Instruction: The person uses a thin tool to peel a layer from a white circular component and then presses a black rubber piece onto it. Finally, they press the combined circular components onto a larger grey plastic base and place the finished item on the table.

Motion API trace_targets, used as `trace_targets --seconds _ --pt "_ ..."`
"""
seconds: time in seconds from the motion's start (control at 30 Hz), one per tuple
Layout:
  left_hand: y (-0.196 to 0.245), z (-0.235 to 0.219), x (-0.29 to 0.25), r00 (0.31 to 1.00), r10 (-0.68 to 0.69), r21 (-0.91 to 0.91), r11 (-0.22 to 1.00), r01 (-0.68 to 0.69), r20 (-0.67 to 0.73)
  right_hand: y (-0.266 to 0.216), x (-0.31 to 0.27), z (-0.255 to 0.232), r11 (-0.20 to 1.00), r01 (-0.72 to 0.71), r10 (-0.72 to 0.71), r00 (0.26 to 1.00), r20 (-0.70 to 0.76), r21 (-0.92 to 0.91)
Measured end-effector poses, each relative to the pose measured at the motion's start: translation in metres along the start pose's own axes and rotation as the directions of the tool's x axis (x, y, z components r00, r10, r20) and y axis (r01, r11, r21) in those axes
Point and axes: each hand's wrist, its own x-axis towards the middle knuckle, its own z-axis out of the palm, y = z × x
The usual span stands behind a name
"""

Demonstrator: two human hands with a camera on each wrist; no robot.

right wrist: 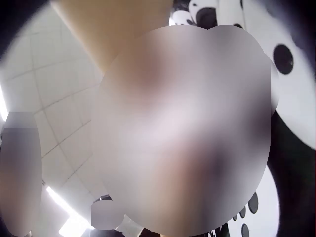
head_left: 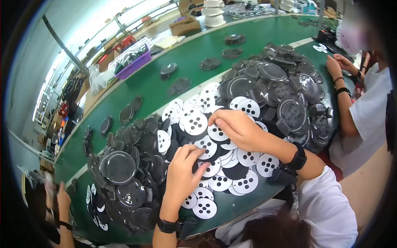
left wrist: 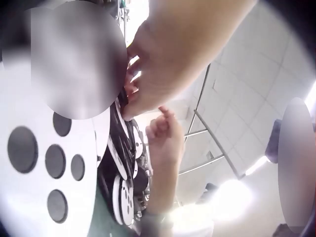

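My left hand (head_left: 182,175) reaches over a spread of round discs, its fingertips at a white disc (head_left: 205,145) with black dots. Thumb and fingers stand apart there. In the left wrist view, the left hand (left wrist: 182,54) reaches down toward the stacked discs. My right hand (head_left: 242,130) is over the far side of the spread, fingers bent and fingertips close together beside another white disc (head_left: 195,123). I cannot tell whether something thin is between them. Seen from the left wrist, the right hand (left wrist: 167,136) is raised above the discs. A large blur hides most of the right wrist view.
Heaps of dark clear-rimmed round parts lie on the left (head_left: 120,167) and right (head_left: 285,89) of the green table (head_left: 248,206). A purple bin (head_left: 134,65) stands behind. Another person's arm (head_left: 345,95) is at the right, and a further hand (head_left: 63,200) at the left.
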Motion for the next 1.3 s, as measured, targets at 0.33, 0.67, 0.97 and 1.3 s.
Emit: trace_targets --seconds 0.33,0.67,0.97,1.3 --pt "-0.007 0.003 -0.007 1.0 -0.018 -0.056 0.998 0.019 0.022 -0.001 -0.016 0.005 0.995 0.056 -0.044 0.989 0.138 -0.087" --pt "0.003 0.003 -0.016 0.954 -0.282 0.069 0.955 0.289 -0.097 -0.015 -0.026 0.015 1.0 0.013 -0.014 0.981 0.195 0.008" --pt "0.007 0.008 -0.017 0.92 -0.369 -0.606 0.764 0.22 -0.132 -0.013 -0.024 0.013 0.997 0.074 -0.074 0.982 0.175 0.006" --pt "0.021 -0.004 -0.015 0.849 -0.522 -0.768 0.51 0.387 0.081 -0.027 -0.021 0.007 0.993 0.109 -0.099 0.98 0.173 -0.049"
